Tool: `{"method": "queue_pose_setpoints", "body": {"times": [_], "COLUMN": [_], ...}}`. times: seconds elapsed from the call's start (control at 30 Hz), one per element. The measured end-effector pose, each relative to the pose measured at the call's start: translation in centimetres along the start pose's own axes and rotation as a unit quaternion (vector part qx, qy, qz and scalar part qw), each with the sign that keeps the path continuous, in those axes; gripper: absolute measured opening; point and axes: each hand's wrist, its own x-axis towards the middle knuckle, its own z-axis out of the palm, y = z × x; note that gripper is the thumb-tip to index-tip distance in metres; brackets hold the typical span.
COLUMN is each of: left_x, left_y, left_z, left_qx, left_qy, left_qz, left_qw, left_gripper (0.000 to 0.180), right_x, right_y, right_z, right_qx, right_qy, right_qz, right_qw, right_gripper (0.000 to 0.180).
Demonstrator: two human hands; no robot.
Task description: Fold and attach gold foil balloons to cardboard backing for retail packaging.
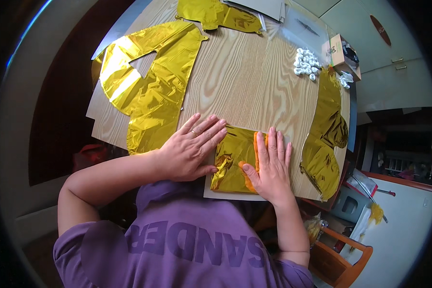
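Observation:
A folded piece of gold foil [235, 153] lies on a pale card sheet [230, 195] at the table's near edge. My left hand [189, 149], a ring on one finger, rests flat along the foil's left side, fingers stretched. On its right part my right hand [271, 165] lies flat with fingers extended, over a soft-looking orange piece [249, 184]. Most of that orange piece is hidden under the palm. To the left spreads a large flat gold foil balloon [165, 81] with a triangular opening. Another flat gold foil balloon [327, 127] lies along the right edge.
More gold foil [218, 17] lies at the far edge beside a stack of grey sheets [261, 7]. Small white rolls [306, 62] are heaped at the far right, near a clear plastic bag [302, 29] and a cardboard box [338, 53]. A wooden chair [343, 264] stands at lower right.

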Motion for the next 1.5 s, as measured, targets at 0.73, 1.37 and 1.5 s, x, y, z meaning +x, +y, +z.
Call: {"method": "queue_pose_setpoints", "body": {"times": [0.73, 1.37, 1.5], "left_x": [4.4, 5.9, 6.0], "left_y": [3.3, 2.1, 1.9], "left_z": [-1.0, 3.1, 1.8], "left_qx": [0.039, 0.09, 0.04], "left_qy": [0.065, 0.083, 0.085], "left_qz": [-0.053, -0.019, -0.02], "left_qw": [0.996, 0.992, 0.995], "left_gripper": [0.095, 0.099, 0.094], "right_x": [0.2, 0.4, 0.3], "right_y": [0.6, -0.4, 0.7], "right_z": [0.3, 1.2, -0.1], "right_qx": [0.003, -0.011, 0.082], "right_qy": [0.029, 0.067, 0.053], "right_qz": [0.04, 0.109, 0.11], "right_qw": [0.999, 0.992, 0.989], "right_gripper": [0.084, 0.086, 0.084]}}
